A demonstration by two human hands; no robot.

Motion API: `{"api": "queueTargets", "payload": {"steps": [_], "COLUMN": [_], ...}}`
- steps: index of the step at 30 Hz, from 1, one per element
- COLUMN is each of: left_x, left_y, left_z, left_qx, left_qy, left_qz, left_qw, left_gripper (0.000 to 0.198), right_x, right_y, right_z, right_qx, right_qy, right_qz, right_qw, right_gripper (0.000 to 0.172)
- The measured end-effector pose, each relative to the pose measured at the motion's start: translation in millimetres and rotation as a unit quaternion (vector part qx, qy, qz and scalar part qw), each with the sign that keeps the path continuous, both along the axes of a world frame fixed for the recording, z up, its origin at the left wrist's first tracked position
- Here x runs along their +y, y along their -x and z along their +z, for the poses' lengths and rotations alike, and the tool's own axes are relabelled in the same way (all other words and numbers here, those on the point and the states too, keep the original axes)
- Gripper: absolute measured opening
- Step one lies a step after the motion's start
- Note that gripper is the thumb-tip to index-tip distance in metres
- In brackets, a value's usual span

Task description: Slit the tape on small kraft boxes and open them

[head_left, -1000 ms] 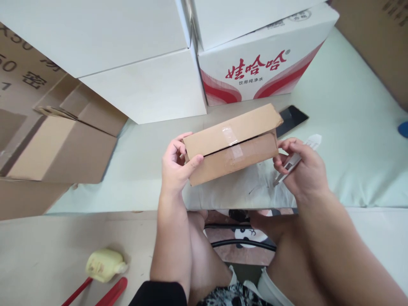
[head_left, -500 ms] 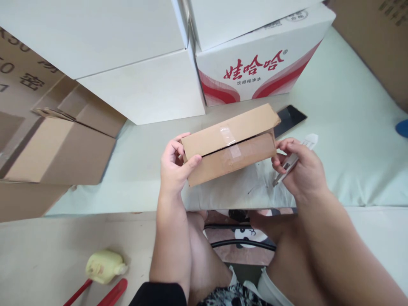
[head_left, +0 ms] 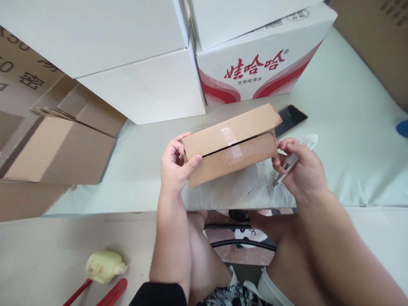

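A small brown cardboard box (head_left: 236, 155) is held up above the cloth-covered table, tilted with its right end higher. A narrow gap runs along its near face, with cut clear tape on both sides of it. My left hand (head_left: 177, 163) grips the box's left end, thumb on the near face and fingers behind. My right hand (head_left: 301, 165) is closed around a white utility knife (head_left: 288, 166), its tip pointing down and left. The fingertips of that hand touch the box's right end. Behind the box lies a black phone (head_left: 290, 120), partly hidden.
White cartons (head_left: 143, 89) and a white-and-red water carton (head_left: 255, 76) stand at the back. Brown cardboard boxes (head_left: 70, 148) fill the left side. On the floor are a yellow bottle (head_left: 105, 265) and red handles (head_left: 113, 293). A blue object (head_left: 403, 128) shows at the right edge.
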State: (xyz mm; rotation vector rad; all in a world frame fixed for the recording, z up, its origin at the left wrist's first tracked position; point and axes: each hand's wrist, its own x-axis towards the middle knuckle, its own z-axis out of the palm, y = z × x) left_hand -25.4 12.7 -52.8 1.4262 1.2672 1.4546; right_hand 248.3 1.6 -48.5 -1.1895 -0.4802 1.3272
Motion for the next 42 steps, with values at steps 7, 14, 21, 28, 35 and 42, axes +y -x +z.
{"api": "queueTargets", "payload": {"steps": [7,14,21,28,35,42], "left_x": [0.2,0.7,0.3,-0.1,0.2,0.4], "left_y": [0.1,-0.3,0.4,0.5,1.0,0.6], "left_z": [-0.2,0.2,-0.6,-0.5,-0.6,-1.0], "left_qx": [-0.009,-0.005,-0.001,-0.004,-0.005,-0.007], "left_qy": [-0.005,-0.009,-0.012,-0.004,0.002,-0.006], "left_qz": [-0.003,-0.001,0.0,-0.003,-0.003,-0.004], "left_qw": [1.0,1.0,1.0,1.0,1.0,1.0], "left_gripper": [0.06,0.06,0.058,0.059,0.062,0.06], "right_x": [0.3,-0.6,-0.3,-0.4,-0.6,-0.8], "right_y": [1.3,0.5,0.9,0.3,-0.4,-1.4], "right_z": [0.7,-0.5,0.2,-2.3,-3.1,-5.6], "right_qx": [-0.003,-0.009,-0.011,-0.026,-0.021,-0.026], "right_qy": [0.005,0.003,0.006,-0.003,-0.003,-0.016], "right_qz": [0.002,-0.001,-0.004,0.005,0.011,0.014], "right_qw": [1.0,1.0,1.0,1.0,1.0,0.999], "right_gripper": [0.021,0.023,0.024,0.023,0.022,0.021]}}
